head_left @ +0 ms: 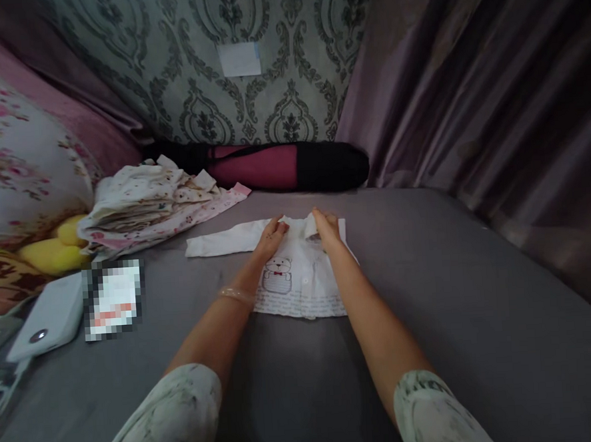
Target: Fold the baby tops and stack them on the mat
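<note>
A small white shirt with a bear print and lines of lettering lies front up on the grey bed sheet. One sleeve stretches flat to the left. The other sleeve is folded inward over the chest, and my right hand has its fingers closed on it. My left hand rests on the upper left of the shirt near the shoulder, fingers extended and seemingly pressing the cloth. My forearms hide parts of the shirt's sides.
A stack of folded clothes lies at the left, beside a yellow plush toy and a floral pillow. A white power bank with a cable sits nearer. A long black and magenta bag lies along the wall. Curtains hang right.
</note>
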Tool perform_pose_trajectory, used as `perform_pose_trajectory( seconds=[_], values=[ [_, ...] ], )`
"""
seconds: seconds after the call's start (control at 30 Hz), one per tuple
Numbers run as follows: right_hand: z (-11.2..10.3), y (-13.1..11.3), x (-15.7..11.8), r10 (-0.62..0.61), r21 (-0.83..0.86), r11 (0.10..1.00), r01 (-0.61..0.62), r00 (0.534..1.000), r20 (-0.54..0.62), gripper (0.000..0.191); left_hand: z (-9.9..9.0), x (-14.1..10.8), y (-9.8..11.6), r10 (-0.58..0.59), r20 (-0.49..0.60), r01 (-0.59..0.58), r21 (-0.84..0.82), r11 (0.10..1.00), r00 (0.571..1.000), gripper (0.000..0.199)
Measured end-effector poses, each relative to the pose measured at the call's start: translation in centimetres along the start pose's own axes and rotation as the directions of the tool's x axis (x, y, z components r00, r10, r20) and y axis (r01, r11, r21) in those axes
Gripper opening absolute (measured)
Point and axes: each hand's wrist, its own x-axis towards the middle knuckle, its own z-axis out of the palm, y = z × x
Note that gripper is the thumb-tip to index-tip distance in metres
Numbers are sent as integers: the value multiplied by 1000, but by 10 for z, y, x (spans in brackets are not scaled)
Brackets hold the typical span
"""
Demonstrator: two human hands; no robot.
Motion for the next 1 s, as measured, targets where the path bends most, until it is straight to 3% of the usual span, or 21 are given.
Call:
perform_pose_trajectory(
  seconds=[0.07, 0.17, 0.37, 0.57, 1.0],
  values=[
    [10, 1, -9, -67, -235, 968, 83, 995, 74, 41, -1, -4, 6, 30, 3, -30, 52, 998, 1000, 52],
    [18, 0, -23, -122, -479, 850, 220, 966, 227, 48, -2, -9, 16, 93, -20, -88, 165, 982, 995, 53],
    [14, 6, -35, -200, -610, 632, 479, 861, 468, 44, 0, -10, 16, 156, 28, -158, 286, 945, 987, 45],
    [7, 16, -33, -170, -696, 442, 566, 815, 554, 48, 3, -7, 6, 235, 65, -241, 413, 878, 970, 31],
    [-26, 28, -20, -58, -869, 336, 362, 929, 365, 67, 0, -4, -6, 274, 77, -280, 433, 857, 959, 33]
  ],
)
